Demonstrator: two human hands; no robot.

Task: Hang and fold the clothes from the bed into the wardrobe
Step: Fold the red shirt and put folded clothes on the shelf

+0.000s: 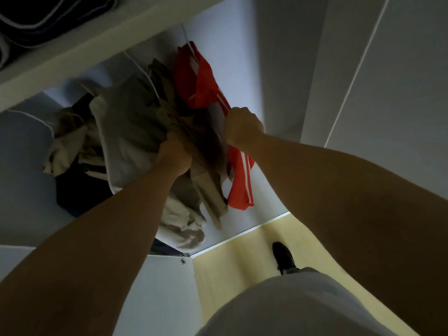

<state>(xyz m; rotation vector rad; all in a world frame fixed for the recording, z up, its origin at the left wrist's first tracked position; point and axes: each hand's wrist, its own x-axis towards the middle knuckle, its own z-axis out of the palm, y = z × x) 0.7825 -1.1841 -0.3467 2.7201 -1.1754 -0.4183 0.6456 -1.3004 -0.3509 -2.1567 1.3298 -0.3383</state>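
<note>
While both arms reach into the wardrobe (278, 69), the head view, the only one there is, shows the hanging step in hand, not the folding one. The left hand (173, 152) is clenched on a bunch of khaki garment (167, 100), gripping the cloth where it gathers beside a pale grey garment (128, 132). The right hand (242, 127) is a closed fist on the upper edge of the red garment (198, 86) with white stripes. This hangs at the right end of the row, touching the khaki one, its lower part dropping below the fist. Whether the fist also holds a hanger hook I cannot tell, since the rail and any hanger are hidden by cloth and the picture is dim. More clothes hang or slump to the left, among them a dark garment (72, 187). Above, a shelf (72, 61) carries dark folded things (48, 15). Below, a black shoe (283, 255) stands on the yellowish floor (242, 251). The bed is out of sight.

My judgement is that the red piece is being seated among the others, with the left hand holding its neighbours aside. The next move calls for checking that it hangs securely before either hand lets go, then easing the khaki bunch back so nothing is dragged off.
</note>
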